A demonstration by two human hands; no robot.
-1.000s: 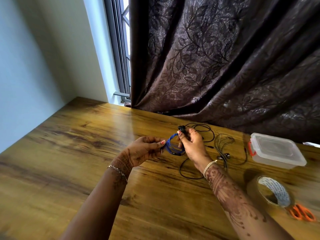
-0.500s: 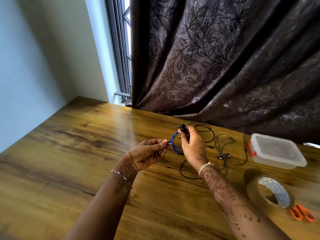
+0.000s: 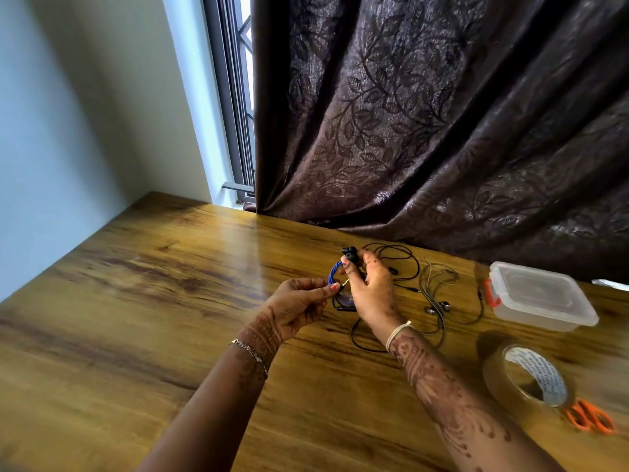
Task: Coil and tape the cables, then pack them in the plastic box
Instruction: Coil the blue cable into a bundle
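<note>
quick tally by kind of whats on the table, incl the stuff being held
cables: 3 (blue cable held, black cable, grey cable)
box: 1
tape roll: 1
scissors: 1
total: 6

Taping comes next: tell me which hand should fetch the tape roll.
Right, probably. The tape roll lies beside the right forearm; the left hand would have to cross over. The right hand grips the blue cable coil, so the left, pinching its plug end, should take it first.
</note>
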